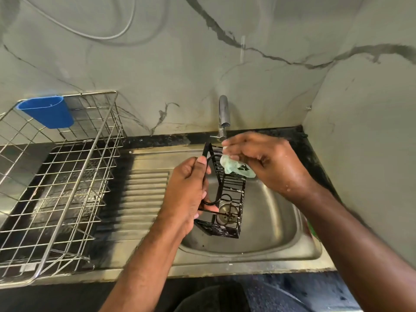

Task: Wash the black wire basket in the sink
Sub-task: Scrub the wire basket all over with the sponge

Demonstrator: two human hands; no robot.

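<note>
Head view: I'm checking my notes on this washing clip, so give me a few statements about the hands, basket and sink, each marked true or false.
1. The left hand grips the black wire basket. True.
2. The right hand holds a yellow brush. False: it pinches a pale green cloth.
3. The basket is held over the sink. True.
4. The blue cup lies in the sink. False: it hangs on the steel dish rack.
5. The faucet stands behind the basket. True.
</note>
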